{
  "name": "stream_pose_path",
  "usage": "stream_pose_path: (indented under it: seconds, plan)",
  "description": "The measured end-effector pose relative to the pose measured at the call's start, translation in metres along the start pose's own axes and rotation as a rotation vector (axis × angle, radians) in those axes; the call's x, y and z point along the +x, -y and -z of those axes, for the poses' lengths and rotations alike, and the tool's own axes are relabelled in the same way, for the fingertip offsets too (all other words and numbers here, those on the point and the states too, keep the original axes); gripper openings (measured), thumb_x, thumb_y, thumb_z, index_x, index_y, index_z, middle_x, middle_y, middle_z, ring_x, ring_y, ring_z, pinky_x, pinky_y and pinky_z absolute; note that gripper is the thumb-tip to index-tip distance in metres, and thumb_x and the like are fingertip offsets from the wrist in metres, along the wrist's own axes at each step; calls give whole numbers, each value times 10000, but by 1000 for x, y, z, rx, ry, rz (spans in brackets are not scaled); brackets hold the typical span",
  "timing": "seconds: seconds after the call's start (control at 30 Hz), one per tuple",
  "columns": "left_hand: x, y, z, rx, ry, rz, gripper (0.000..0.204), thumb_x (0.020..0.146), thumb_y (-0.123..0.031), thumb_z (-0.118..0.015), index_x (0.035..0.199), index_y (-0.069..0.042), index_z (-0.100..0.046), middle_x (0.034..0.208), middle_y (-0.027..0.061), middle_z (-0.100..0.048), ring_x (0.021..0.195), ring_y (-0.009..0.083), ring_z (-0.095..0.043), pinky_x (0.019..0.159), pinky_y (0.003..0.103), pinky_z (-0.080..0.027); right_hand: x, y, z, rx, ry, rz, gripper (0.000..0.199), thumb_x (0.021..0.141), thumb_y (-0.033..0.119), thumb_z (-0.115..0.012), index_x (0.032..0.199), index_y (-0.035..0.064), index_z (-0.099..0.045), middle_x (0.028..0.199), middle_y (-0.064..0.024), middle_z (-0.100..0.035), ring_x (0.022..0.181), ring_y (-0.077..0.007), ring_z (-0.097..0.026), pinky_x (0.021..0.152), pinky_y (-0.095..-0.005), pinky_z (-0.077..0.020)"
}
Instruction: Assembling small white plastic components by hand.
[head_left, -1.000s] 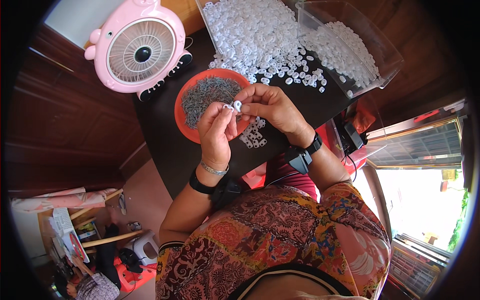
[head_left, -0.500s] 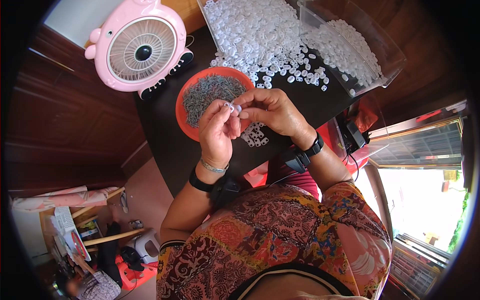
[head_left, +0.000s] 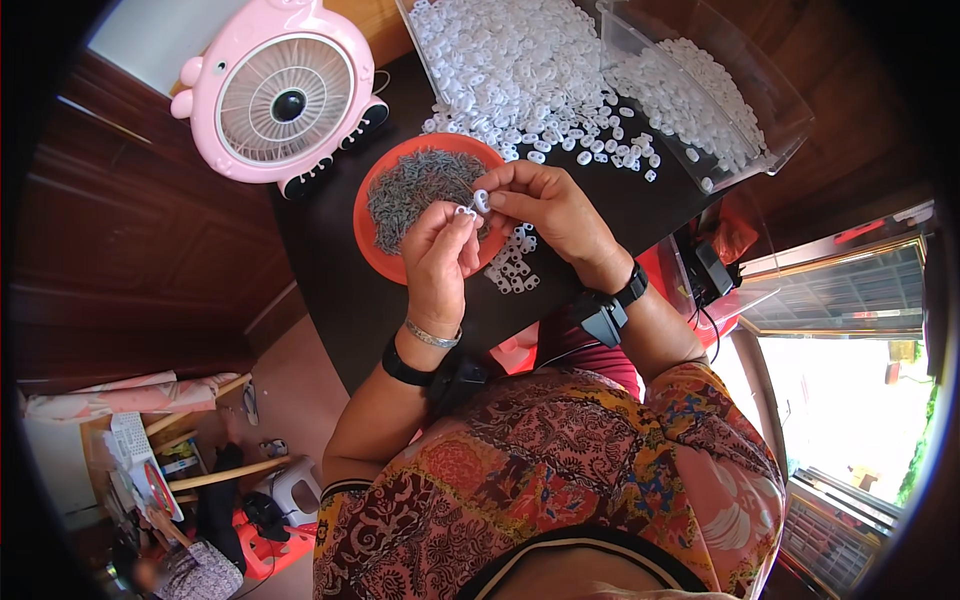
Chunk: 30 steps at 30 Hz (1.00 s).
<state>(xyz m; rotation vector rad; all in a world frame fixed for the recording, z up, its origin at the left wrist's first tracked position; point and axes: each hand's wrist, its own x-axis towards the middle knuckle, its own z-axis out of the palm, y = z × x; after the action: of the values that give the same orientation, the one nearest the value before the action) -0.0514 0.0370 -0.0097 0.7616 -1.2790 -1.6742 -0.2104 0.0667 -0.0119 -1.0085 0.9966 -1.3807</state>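
Above the right part of an orange bowl point(head_left: 372, 252) of grey screws point(head_left: 415, 195), both of my hands are raised close together. My left hand point(head_left: 438, 250) pinches a small white plastic piece point(head_left: 465, 211) between thumb and fingertips. Just beside it, my right hand point(head_left: 555, 210) grips a white oval two-hole plastic piece point(head_left: 482, 201) by its edge, turned so the holes show. The two pieces are very near each other; whether they touch I cannot tell. Beneath my hands, several loose white two-hole pieces point(head_left: 512, 268) lie on the dark table.
A large heap of white oval pieces point(head_left: 520, 70) spreads at the back, with strays toward the right. A clear plastic bin point(head_left: 780, 130) of similar pieces lies tilted at the right. A pink fan point(head_left: 288, 105) stands back left. Another person point(head_left: 195, 570) is low at the left.
The oval piece in my right fingers has been turned and lifted slightly away from the left hand's piece. Both hands have shifted a little to the right.
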Motion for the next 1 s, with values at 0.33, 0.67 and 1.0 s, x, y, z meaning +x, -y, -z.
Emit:
stream_pose_path:
  seconds: [0.33, 0.67, 1.0]
  plan:
    - [0, 1, 0, 5, 21, 47, 155, 892, -110, -510, 774, -17, -550, 595, -12, -481, 483, 43, -395, 445, 182, -305, 0, 1, 1, -17, -24, 67, 170, 888, 44, -589, 1037, -16, -645, 872, -15, -642, 735, -45, -555, 678, -186, -463]
    - [0, 0, -1, 35, -1, 65, 173, 895, -130, -511, 760, -29, -548, 584, -26, -467, 473, 38, -382, 436, 185, -270, -1, 3, 2, -50, 20, 114, 181, 898, 33, -577, 1063, -2, -644, 955, -27, -652, 839, -74, -595, 773, -211, -489]
    - [-1, 2, 0, 32, -11, 57, 168, 882, -135, -523, 760, -24, -555, 578, -19, -476, 474, 44, -394, 431, 194, -266, -5, 6, 4, -1, 21, 84, 167, 893, 45, -574, 1034, -5, -649, 896, -20, -653, 755, -58, -577, 705, -195, -480]
